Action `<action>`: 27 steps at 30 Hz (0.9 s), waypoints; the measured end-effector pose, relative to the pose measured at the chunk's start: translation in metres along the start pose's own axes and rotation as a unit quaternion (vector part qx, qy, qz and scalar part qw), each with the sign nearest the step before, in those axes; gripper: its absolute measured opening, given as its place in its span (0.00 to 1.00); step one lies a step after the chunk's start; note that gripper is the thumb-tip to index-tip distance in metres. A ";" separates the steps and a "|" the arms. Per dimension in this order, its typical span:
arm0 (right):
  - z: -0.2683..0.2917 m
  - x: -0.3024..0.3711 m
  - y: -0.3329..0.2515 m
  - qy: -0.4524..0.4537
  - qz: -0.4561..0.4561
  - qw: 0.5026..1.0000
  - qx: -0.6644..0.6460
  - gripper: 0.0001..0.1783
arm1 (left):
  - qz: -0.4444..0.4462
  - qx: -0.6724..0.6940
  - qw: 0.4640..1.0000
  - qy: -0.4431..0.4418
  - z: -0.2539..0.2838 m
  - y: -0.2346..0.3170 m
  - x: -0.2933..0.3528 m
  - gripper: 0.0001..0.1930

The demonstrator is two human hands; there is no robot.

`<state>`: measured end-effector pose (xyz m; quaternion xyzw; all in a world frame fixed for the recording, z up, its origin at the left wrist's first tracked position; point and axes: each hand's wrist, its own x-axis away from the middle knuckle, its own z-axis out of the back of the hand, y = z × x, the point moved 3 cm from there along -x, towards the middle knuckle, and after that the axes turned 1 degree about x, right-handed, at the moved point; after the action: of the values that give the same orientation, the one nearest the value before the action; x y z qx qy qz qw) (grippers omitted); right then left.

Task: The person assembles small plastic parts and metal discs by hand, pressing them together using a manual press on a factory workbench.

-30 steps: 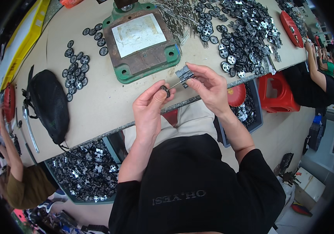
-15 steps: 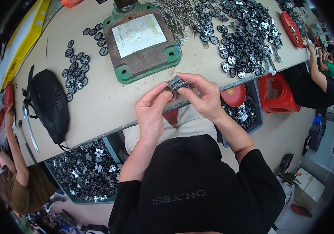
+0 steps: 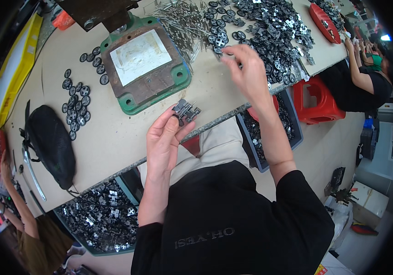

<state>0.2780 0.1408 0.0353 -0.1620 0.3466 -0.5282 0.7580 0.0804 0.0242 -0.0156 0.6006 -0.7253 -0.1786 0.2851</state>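
Note:
My left hand [image 3: 165, 135] pinches a small black plastic toy-car chassis [image 3: 185, 111] with thin metal axles above the table's front edge. The fingers cover its lower left side, where a dark wheel seems to sit. My right hand [image 3: 247, 68] is raised over the table, fingers bent and apart, with nothing visible in it. It is nearest to the loose black wheels with silver spokes [image 3: 220, 42]. Beside these wheels lie a pile of thin metal rods [image 3: 180, 20] and a large heap of black chassis parts [image 3: 274, 27].
A green-based press [image 3: 134, 106] with a white plate stands ahead. More wheels [image 3: 78, 107] and a black mesh pouch [image 3: 52, 144] lie to its left. Parts fill bins below the table, left [image 3: 130, 195] and right [image 3: 297, 137]. A red stool [image 3: 318, 110] and other people flank the table.
My right hand has let go of the chassis and moved up and right toward the wheels. My left hand keeps the chassis, slightly lower and further left. The view has shifted.

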 end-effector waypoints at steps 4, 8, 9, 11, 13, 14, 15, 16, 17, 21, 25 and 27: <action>-0.003 -0.028 0.025 0.031 0.010 0.985 0.171 0.16 | 0.011 -0.007 1.000 0.000 -0.001 0.001 -0.001 0.15; -0.014 -0.041 0.036 -0.046 0.009 0.986 0.162 0.17 | 0.019 -0.010 1.000 -0.001 -0.001 0.001 -0.001 0.15; -0.015 -0.043 0.039 -0.059 0.009 0.985 0.165 0.17 | 0.018 -0.010 1.000 0.001 -0.001 0.001 -0.001 0.15; -0.014 -0.047 0.041 -0.060 0.029 0.983 0.172 0.16 | 0.012 -0.004 1.000 -0.013 -0.002 0.001 -0.001 0.15; -0.014 -0.049 0.036 -0.061 0.050 0.981 0.180 0.16 | 0.009 -0.004 1.000 -0.009 -0.002 0.002 -0.002 0.15; -0.013 -0.049 0.033 -0.071 0.036 0.984 0.160 0.15 | 0.008 -0.004 1.000 -0.007 -0.001 0.002 -0.002 0.15; -0.013 -0.048 0.031 -0.081 0.022 0.987 0.140 0.14 | 0.007 -0.004 1.000 -0.006 -0.002 0.002 -0.002 0.15; -0.013 -0.046 0.031 -0.082 0.022 0.987 0.140 0.14 | 0.006 -0.002 1.000 -0.006 -0.002 0.002 -0.002 0.15; -0.012 -0.044 0.030 -0.073 0.024 0.989 0.125 0.14 | 0.006 -0.001 1.000 -0.007 -0.002 0.002 -0.003 0.15; -0.008 -0.034 0.010 -0.144 -0.086 0.986 0.001 0.14 | 0.007 0.004 1.000 -0.007 0.001 0.002 -0.002 0.15; -0.016 -0.025 0.015 -0.086 0.044 0.994 0.051 0.14 | 0.005 0.005 1.000 -0.009 -0.001 0.001 -0.002 0.15; -0.015 -0.022 0.013 -0.056 0.063 0.995 0.049 0.14 | 0.004 0.004 1.000 -0.006 -0.001 0.002 -0.002 0.15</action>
<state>0.2721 0.1680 0.0239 -0.1317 0.2867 -0.4856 0.8153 0.0801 0.0266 -0.0142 0.5981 -0.7300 -0.1780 0.2786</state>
